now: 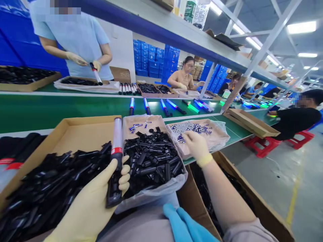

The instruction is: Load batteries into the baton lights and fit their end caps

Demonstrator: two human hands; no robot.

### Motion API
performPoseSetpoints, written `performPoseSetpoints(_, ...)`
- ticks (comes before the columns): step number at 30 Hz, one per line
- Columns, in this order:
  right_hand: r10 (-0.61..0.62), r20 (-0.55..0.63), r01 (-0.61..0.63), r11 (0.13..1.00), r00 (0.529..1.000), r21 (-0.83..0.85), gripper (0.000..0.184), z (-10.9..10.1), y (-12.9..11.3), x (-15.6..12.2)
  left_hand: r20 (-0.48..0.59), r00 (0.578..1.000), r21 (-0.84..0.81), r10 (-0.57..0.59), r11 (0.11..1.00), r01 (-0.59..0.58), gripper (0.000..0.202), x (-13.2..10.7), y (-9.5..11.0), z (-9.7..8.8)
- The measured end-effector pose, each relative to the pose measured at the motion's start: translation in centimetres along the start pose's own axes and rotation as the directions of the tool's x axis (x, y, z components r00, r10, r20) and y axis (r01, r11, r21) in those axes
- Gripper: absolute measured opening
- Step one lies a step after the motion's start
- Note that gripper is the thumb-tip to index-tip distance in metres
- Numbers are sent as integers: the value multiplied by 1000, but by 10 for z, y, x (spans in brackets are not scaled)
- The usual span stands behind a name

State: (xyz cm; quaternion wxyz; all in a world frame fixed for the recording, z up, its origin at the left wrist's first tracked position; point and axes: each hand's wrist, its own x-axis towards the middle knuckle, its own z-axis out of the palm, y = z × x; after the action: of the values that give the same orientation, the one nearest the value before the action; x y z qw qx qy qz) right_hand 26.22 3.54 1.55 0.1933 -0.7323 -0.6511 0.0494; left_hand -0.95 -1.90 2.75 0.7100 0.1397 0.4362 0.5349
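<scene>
My gloved left hand (118,178) is closed around the black handle of a light baton (117,136). The baton stands nearly upright, with a clear tube, a red band and an open battery compartment in its handle facing me. My gloved right hand (198,146) reaches into a lined tray (217,137) of small batteries (183,127). Its fingers are curled together at some loose batteries; what they grip, if anything, is hidden. Between my hands stands a lined box (180,181) of black plastic parts (153,158), with a few batteries at its far end.
A cardboard box (65,134) of black parts lies at left, with finished-looking batons (15,154) beside it. Lit batons (164,107) lie on the green belt (101,106). Across it, a co-worker (75,43) holds a baton. A shelf (176,30) hangs overhead; another carton (227,181) stands below right.
</scene>
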Motion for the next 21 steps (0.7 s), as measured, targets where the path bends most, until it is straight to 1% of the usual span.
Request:
performPoseSetpoints(2,156,57,-149,984,986,-101,25,0,43,37,20,999,-16,-30,999,31,18,2,-5,0)
performPoseSetpoints(3,204,91,-190,971,975,-144,22,3,59,52,21,999,-18,-41,999,41,19,3,-7,1)
performPoseSetpoints(5,275,148,-239,946,950,-220,25,17,78,72,18,998,-16,-59,998,59,23,3,-12,4)
performPoseSetpoints(7,315,178,-261,926,932,-273,32,32,85,81,33,997,-16,-67,998,67,26,3,-16,6)
performPoseSetpoints(9,328,193,-262,917,925,-302,33,42,84,82,54,997,-16,-62,998,63,28,3,-19,5)
performPoseSetpoints(10,325,198,-256,916,925,-307,31,43,82,82,56,997,-17,-51,999,52,29,4,-22,4)
performPoseSetpoints(12,296,200,-228,926,934,-301,26,39,77,77,52,999,5,1,1000,-1,32,4,-26,1)
performPoseSetpoints(14,230,187,-175,947,955,-270,20,28,65,64,57,995,47,80,995,-83,39,4,-31,-1)
performPoseSetpoints(15,188,177,-140,957,966,-253,17,21,56,54,65,991,65,115,991,-120,42,3,-34,-1)
performPoseSetpoints(16,124,172,-86,974,977,-210,15,14,44,40,73,986,77,147,985,-153,45,3,-36,0)
performPoseSetpoints(17,33,170,-9,990,985,-138,15,8,31,22,78,982,81,173,981,-179,48,2,-38,1)
performPoseSetpoints(18,-71,173,81,995,982,-51,14,3,16,3,84,978,78,191,977,-198,50,2,-39,3)
performPoseSetpoints(19,-251,150,230,962,956,146,12,-1,-1,-18,90,975,74,203,975,-210,52,1,-41,5)
performPoseSetpoints(20,-417,98,370,875,903,313,10,-3,-17,-38,93,973,72,214,973,-220,53,1,-42,7)
performPoseSetpoints(21,-526,54,460,785,849,415,9,-3,-34,-57,93,971,70,220,971,-227,55,0,-43,9)
